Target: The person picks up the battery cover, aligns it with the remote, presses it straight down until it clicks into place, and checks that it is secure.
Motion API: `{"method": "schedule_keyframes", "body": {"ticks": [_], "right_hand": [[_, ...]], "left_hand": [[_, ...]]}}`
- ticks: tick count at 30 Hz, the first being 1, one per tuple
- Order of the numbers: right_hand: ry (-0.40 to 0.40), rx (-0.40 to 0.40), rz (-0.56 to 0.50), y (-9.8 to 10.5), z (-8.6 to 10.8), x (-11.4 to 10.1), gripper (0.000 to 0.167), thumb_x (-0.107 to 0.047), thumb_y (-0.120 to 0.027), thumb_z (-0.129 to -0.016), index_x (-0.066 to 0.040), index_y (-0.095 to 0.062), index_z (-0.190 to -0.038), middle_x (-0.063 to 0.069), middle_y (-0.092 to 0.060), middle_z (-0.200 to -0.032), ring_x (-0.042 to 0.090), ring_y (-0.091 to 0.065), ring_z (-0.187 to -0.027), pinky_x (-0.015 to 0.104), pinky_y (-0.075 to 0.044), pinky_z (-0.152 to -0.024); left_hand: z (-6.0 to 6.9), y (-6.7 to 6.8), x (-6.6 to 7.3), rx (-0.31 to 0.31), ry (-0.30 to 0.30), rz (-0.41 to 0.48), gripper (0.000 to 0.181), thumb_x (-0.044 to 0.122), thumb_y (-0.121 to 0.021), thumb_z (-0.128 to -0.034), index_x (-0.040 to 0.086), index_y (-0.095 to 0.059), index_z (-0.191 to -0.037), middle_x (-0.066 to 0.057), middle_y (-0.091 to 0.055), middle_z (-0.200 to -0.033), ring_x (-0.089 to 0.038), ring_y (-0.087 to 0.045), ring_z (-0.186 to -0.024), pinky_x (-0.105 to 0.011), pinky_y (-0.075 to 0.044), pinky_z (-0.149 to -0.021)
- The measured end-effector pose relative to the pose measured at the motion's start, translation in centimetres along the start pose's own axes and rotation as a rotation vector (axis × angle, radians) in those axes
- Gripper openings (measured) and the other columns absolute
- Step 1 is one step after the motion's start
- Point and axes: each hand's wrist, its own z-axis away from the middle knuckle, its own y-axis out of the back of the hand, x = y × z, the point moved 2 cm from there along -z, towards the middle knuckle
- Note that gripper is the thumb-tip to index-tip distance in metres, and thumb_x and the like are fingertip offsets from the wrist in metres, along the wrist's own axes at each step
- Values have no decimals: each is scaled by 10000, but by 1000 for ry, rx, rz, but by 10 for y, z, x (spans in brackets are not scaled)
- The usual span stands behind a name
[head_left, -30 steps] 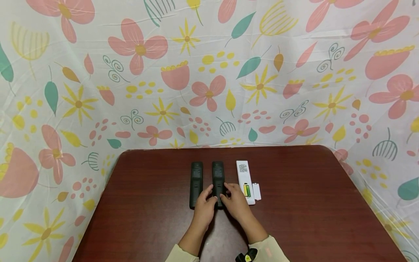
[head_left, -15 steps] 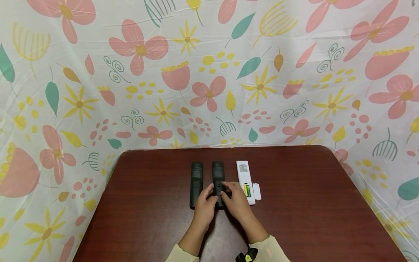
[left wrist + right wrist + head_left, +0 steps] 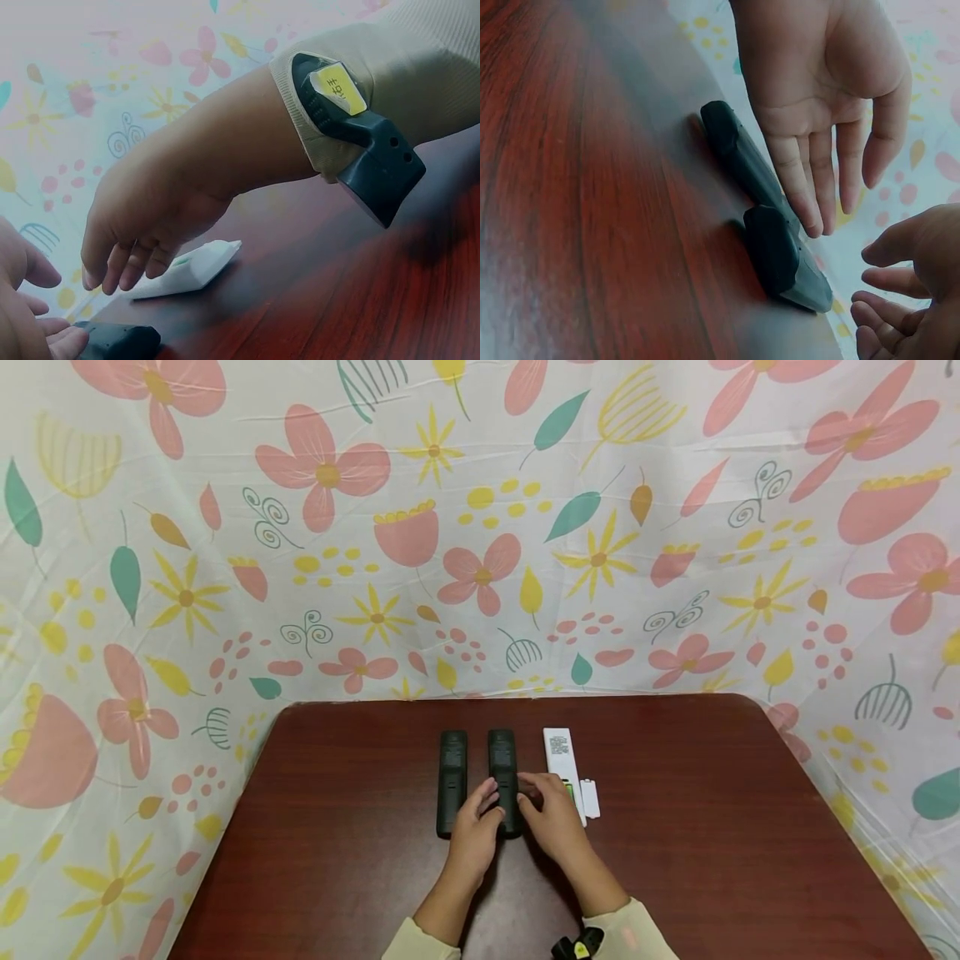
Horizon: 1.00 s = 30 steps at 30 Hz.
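Two black remote controls lie side by side on the table: the left remote (image 3: 452, 777) and the middle remote (image 3: 503, 760). To their right is a white remote (image 3: 559, 750) with its battery compartment uncovered and mostly hidden by a hand. Beside it lies its white battery cover (image 3: 590, 798). My left hand (image 3: 475, 837) is beside the middle remote's lower left edge, its fingers extended in the right wrist view. Between the middle and white remotes hovers my right hand (image 3: 557, 821). Its fingers hang loosely bent, holding nothing, in the left wrist view.
The dark red-brown wooden table (image 3: 712, 827) has its far edge just beyond the remotes. Behind it hangs a floral cloth (image 3: 480, 527), which also runs along both sides. A wrist camera mount (image 3: 577, 945) is strapped on the right sleeve.
My right hand has moved right, off the middle remote, and now covers part of the white remote's battery compartment. The left hand stays by the middle remote. The remotes keep their places.
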Motion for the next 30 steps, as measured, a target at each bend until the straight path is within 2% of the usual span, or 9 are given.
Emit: {"method": "schedule_keyframes", "body": {"ticks": [9, 14, 21, 26, 30], "right_hand": [[-11, 9, 7, 9, 4, 3, 435, -129, -696, -939, -96, -623, -1367, 136, -619, -1257, 297, -607, -1094, 465, -487, -931], [-17, 8, 30, 13, 4, 6, 443, -141, -685, -951, -83, -608, -1383, 136, -589, -1278, 297, -587, -1103, 464, -473, -924], [-26, 20, 55, 22, 5, 11, 444, -149, -679, -956, -83, -604, -1389, 154, -578, -1283, 323, -594, -1120, 457, -481, -879], [7, 69, 78, 26, 5, 15, 425, -122, -704, -930, -75, -637, -1347, 161, -601, -1234, 322, -618, -1060, 442, -491, -835], [8, 85, 75, 29, 4, 19, 415, -109, -700, -924, -61, -646, -1333, 172, -603, -1228, 325, -611, -1054, 456, -496, -849]], "left_hand": [[0, -5, -1, -46, 13, 18, 555, 79, -503, -1003, 49, -388, -1546, -156, -454, -1561, -333, -472, -1419, -515, -426, -1128], [3, -11, 0, -73, 8, 73, 548, 41, -495, -997, 2, -387, -1532, -202, -469, -1535, -359, -489, -1402, -481, -430, -1133], [5, -21, -2, -134, 5, 95, 553, 32, -477, -997, -4, -371, -1538, -234, -439, -1543, -386, -458, -1420, -412, -454, -1122], [6, -26, -4, -170, 5, 91, 560, 26, -461, -996, -2, -357, -1546, -240, -410, -1564, -387, -419, -1449, -443, -429, -1143], [8, -30, -4, -189, 16, 82, 557, 17, -441, -997, 7, -361, -1548, -225, -404, -1577, -370, -402, -1465, -472, -407, -1157]]}}
